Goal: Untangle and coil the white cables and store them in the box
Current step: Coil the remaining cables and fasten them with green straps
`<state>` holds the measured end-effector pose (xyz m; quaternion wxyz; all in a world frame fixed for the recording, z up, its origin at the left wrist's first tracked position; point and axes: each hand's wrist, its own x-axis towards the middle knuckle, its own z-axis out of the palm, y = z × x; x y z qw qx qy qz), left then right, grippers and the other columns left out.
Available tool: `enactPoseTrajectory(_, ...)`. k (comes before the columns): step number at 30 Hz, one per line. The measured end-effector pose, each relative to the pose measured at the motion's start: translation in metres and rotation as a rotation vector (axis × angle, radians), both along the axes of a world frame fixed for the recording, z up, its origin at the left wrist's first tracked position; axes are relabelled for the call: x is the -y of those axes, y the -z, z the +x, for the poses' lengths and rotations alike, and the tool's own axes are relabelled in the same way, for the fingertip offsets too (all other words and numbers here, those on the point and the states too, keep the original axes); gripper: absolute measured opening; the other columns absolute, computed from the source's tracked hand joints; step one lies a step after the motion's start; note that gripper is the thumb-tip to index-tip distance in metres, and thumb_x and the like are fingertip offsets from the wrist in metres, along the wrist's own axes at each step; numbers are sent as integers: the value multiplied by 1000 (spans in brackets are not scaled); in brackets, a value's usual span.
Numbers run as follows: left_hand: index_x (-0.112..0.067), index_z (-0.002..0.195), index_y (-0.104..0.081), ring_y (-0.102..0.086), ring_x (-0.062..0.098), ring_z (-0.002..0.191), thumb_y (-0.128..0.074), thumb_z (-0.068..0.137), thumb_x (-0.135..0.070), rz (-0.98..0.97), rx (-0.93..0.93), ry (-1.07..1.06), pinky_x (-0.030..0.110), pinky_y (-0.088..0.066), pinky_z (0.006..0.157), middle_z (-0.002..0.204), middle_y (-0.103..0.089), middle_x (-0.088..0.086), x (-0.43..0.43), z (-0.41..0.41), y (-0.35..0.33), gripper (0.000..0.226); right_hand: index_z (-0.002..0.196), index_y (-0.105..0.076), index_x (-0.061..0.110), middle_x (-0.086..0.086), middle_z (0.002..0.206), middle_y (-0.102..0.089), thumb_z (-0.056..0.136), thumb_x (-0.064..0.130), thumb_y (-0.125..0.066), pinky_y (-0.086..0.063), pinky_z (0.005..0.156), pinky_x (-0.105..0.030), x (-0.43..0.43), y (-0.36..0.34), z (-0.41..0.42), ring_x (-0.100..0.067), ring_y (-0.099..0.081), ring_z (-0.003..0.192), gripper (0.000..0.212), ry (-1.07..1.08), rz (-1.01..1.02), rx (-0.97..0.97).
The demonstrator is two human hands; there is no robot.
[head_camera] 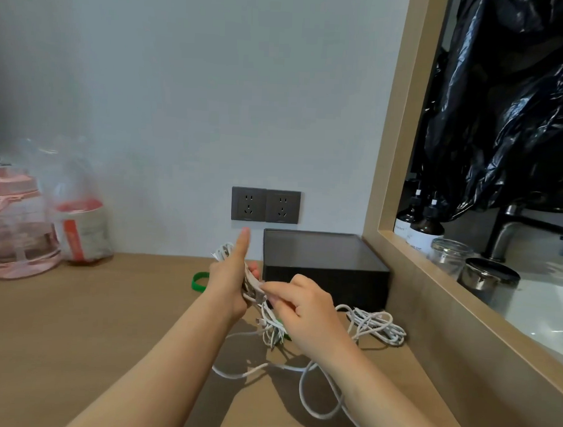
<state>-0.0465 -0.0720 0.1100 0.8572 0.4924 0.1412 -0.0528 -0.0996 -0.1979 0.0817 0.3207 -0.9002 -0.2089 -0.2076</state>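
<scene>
**Both hands on the cable bundle**

L hand grips a coiled bundle of the white cables, fingers curled round it, index finger sticking straight up. R hand pinches a strand of that bundle w/ thumb & fingertips, just beside the L hand. More cable hangs tangled below both hands & trails in loops over the table. A loose heap lies right of the R hand, just in front of the black box. Green band on table, left of L hand. Wall sockets above box.
</scene>
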Motion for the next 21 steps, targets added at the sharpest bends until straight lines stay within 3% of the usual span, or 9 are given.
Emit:
enactPoseTrajectory(3,-8,98,-55,-54,13,62,-67,86,-16,-32,12,-25,27,-45,48,74,-54,5,4,1,6,19,118,-64,30,4,83,-50,96,25,-49,-43,75,-36,-2,3,-1,-15,-48,83,27,-20,-73,53)
enactPoseTrajectory(6,-7,94,-53,-55,13,61,-54,96,-14,-241,-28,-52,25,-48,41,74,-56,5,4,4,5,7,117,-64,28,8,89,-57,94,24,-52,-45,73,-20,1,7,-2,-4,-53,83,26,-56,67,-11)
enactPoseTrajectory(8,-7,100,-52,-55,11,63,-50,98,-18,-391,-56,-67,31,-51,49,76,-56,5,0,8,-1,11,104,-64,28,14,79,-55,93,25,-54,-42,65,-10,5,9,-3,4,-52,72,15,-39,170,-92)
enactPoseTrajectory(10,-7,100,-52,-53,10,64,-50,99,-21,-505,-70,-72,34,-54,51,77,-56,5,-5,11,-6,15,90,-57,27,10,67,-50,92,27,-55,-39,57,-12,12,10,-1,1,-47,59,3,27,224,-186)
enactPoseTrajectory(11,-6,97,-53,-54,10,64,-51,98,-23,-560,-75,-69,31,-55,46,76,-56,5,-8,11,-9,17,86,-53,26,8,65,-49,93,30,-54,-37,54,-14,16,12,1,-1,-45,57,8,69,207,-217)
enactPoseTrajectory(17,-5,65,-47,-48,12,32,-56,95,-26,-871,-18,88,21,-44,33,45,-51,4,-34,11,-25,37,80,-54,22,6,70,-59,94,46,-46,-42,61,-32,46,22,16,-17,-56,72,28,390,-128,-204)
enactPoseTrajectory(21,-10,71,-48,-45,6,31,-56,92,-32,-819,119,174,18,-42,33,45,-46,-4,-55,12,-25,32,67,-54,19,3,59,-56,90,53,-50,-41,58,-32,75,22,23,-18,-55,63,41,552,-75,-269)
